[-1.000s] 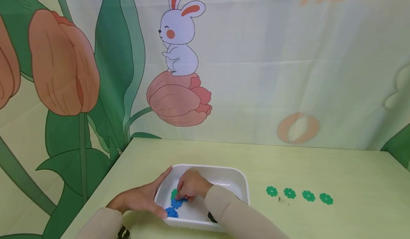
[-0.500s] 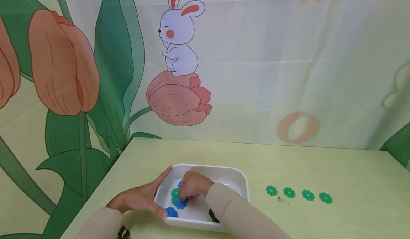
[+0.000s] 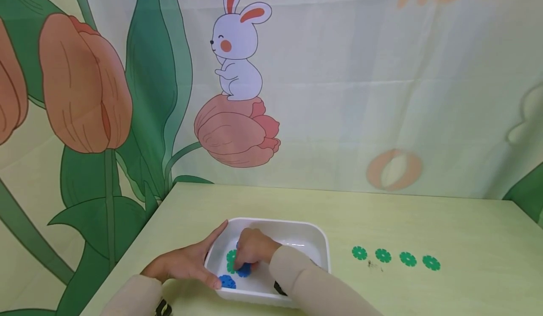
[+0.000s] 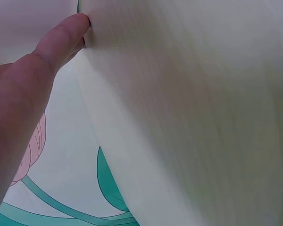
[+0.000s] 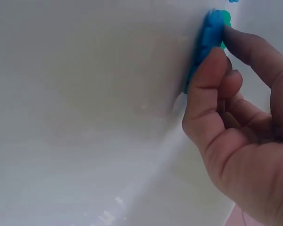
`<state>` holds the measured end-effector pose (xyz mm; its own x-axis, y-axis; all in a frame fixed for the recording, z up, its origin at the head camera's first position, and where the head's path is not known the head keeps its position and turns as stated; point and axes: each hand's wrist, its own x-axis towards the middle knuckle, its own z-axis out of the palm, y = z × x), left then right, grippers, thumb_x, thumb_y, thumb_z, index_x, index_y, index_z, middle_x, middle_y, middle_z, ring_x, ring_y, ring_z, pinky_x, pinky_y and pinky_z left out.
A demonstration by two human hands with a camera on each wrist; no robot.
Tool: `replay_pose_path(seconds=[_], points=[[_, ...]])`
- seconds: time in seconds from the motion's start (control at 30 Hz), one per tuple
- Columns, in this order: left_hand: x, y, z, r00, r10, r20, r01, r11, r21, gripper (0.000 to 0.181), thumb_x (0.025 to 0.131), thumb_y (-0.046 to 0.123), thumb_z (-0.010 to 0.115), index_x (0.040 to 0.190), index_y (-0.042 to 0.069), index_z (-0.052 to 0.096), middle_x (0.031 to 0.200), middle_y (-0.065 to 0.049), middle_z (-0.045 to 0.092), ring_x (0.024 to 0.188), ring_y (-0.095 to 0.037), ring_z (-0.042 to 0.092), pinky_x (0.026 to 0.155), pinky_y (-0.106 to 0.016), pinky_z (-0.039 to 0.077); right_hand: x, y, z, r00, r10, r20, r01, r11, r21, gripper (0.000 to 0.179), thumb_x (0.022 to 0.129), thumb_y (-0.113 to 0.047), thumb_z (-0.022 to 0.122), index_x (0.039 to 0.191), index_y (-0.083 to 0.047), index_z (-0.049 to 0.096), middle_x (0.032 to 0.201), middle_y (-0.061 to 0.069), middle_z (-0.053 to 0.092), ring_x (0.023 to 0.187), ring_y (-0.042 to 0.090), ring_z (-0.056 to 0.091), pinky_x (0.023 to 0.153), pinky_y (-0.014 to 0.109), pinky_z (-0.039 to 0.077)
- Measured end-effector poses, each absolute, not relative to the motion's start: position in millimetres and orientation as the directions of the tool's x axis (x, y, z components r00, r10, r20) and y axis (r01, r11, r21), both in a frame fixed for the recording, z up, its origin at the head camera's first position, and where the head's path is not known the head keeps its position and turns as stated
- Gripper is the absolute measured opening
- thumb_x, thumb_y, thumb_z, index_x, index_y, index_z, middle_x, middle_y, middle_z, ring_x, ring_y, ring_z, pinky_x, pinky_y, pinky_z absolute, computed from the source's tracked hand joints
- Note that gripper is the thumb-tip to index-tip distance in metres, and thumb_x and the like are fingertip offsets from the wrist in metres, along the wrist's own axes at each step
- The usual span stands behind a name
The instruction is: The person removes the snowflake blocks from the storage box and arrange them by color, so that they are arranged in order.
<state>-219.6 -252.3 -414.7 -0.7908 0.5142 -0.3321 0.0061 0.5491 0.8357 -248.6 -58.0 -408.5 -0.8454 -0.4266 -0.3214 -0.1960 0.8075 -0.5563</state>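
Observation:
A white plastic tub (image 3: 275, 220) stands on the table. My left hand (image 3: 182, 262) holds its left end, thumb near the front corner and a finger reaching to the back corner. My right hand (image 3: 254, 245) reaches inside. Its thumb and fingers pinch a blue notched flower disc (image 5: 211, 35), seen edge-on in the right wrist view. Against that disc lies a green notched disc (image 3: 231, 261). More blue discs (image 3: 227, 282) lie in the front left corner, by the left thumb. The right hand hides part of the tub floor.
To the right of the tub, several green notched discs (image 3: 383, 255) lie in a row on the table (image 3: 424, 226). A black item (image 3: 279, 288) is partly hidden beneath the right sleeve. A printed cloth with a rabbit (image 3: 239, 61) hangs behind the table.
My right hand has shifted slightly within the tub, and the blue disc at its fingertips has moved a little toward the front right. More of the green disc shows. The left hand has stayed put.

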Motion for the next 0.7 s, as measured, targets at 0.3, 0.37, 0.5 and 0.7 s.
replay_pose_path(seconds=[0.3,0.37,0.5,0.7], points=[[-220,-251,-414,-0.798,0.501,-0.335,0.004,0.561,0.828,0.13,0.077,0.038,0.087,0.16,0.022,-0.011,0.159,-0.014,0.018,0.132,-0.032,0.036,0.109,-0.061,0.033,-250,-52,-408,-0.845,-0.409,-0.344,-0.14,0.791,-0.595,0.022,0.078,-0.009,0.082,0.07,-0.005,0.061,0.062,0.004,0.059,0.047,0.013,0.055,0.051,0.022,0.05],[-220,-250,-414,-0.797,0.501,-0.337,0.004,0.561,0.828,0.129,0.077,0.038,0.086,0.16,0.022,-0.012,0.16,-0.014,0.017,0.132,-0.032,0.036,0.109,-0.061,0.033,-250,-50,-407,-0.836,-0.425,-0.348,-0.145,0.783,-0.605,0.024,0.079,-0.009,0.081,0.066,-0.006,0.062,0.059,0.003,0.058,0.047,0.013,0.054,0.051,0.022,0.049],[-219,-250,-413,-0.796,0.5,-0.34,0.001,0.564,0.826,0.127,0.078,0.037,0.086,0.16,0.021,-0.01,0.159,-0.015,0.019,0.131,-0.032,0.036,0.109,-0.062,0.033,-249,-45,-402,-0.81,-0.457,-0.367,-0.125,0.746,-0.654,0.026,0.082,-0.009,0.079,0.063,-0.006,0.061,0.057,0.002,0.055,0.049,0.013,0.052,0.053,0.022,0.049],[-218,-250,-413,-0.805,0.488,-0.338,0.003,0.573,0.819,0.127,0.079,0.036,0.085,0.16,0.022,-0.011,0.158,-0.014,0.02,0.13,-0.032,0.038,0.108,-0.06,0.036,-253,-38,-396,-0.787,-0.487,-0.378,-0.071,0.68,-0.729,0.021,0.083,-0.01,0.077,0.067,-0.005,0.066,0.06,0.002,0.055,0.054,0.014,0.053,0.056,0.024,0.052]])
